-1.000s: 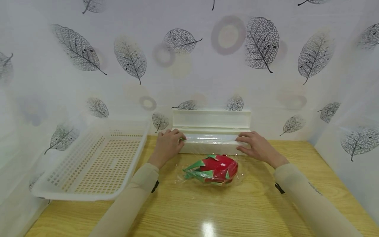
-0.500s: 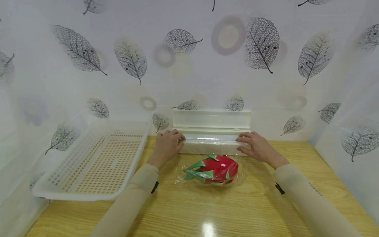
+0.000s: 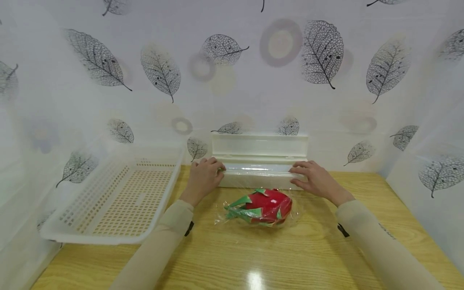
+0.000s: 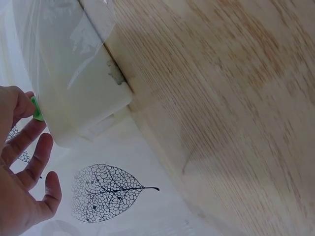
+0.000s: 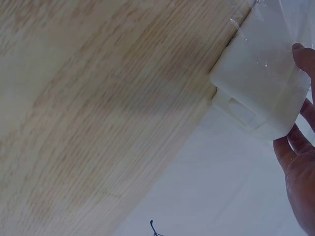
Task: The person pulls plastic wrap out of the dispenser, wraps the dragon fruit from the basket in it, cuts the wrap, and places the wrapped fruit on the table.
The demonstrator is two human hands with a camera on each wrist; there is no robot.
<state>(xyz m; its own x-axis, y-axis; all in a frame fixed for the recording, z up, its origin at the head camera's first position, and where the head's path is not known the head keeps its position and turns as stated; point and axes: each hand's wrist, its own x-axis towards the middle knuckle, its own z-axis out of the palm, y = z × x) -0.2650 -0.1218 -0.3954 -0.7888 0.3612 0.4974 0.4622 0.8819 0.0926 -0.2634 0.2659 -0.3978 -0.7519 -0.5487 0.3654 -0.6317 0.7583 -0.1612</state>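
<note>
A white cling film dispenser (image 3: 253,182) stands against the back wall, its long lid (image 3: 259,146) tipped up and back. Inside lies the shiny film roll (image 3: 258,168). At the dispenser's left end my left hand (image 3: 203,179) pinches a small green slide cutter (image 4: 37,110) between thumb and forefinger; its other fingers are loosely bent. My right hand (image 3: 317,181) grips the right end, thumb on the front and fingers over the top edge. Clear film stretches from the dispenser over a red dragon fruit (image 3: 272,203) with green scales, lying just in front.
A white perforated plastic basket (image 3: 159,225) sits on the left of the wood-grain table (image 3: 290,257), close to my left forearm. Leaf-printed sheeting (image 3: 239,100) hangs behind and along both sides.
</note>
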